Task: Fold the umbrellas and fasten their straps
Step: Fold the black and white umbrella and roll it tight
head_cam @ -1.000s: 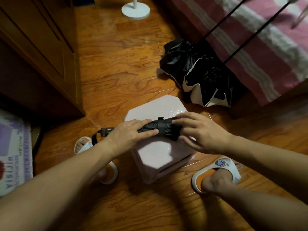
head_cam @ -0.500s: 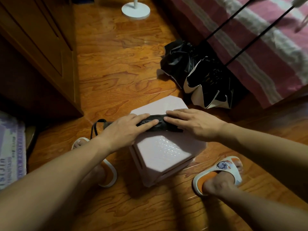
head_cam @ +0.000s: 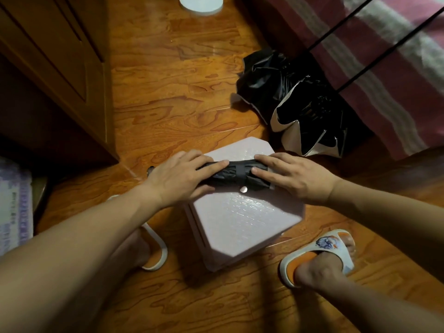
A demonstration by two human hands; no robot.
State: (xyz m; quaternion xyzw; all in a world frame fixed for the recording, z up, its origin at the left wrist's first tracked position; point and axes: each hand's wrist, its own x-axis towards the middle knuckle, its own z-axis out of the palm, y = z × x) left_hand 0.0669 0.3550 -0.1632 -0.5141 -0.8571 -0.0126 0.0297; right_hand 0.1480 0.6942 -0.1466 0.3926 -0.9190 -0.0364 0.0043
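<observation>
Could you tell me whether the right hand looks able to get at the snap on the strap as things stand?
Probably yes. The snap lies exposed at the strap end, on the stool just in front of the umbrella. The right hand rests close beside it, with nothing between them.

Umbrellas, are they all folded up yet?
Not yet. One black umbrella lies rolled on the pink stool, strap wrapped around it, both hands, left and right, resting on it. Two unfolded umbrellas wait on the floor by the bed.
</observation>
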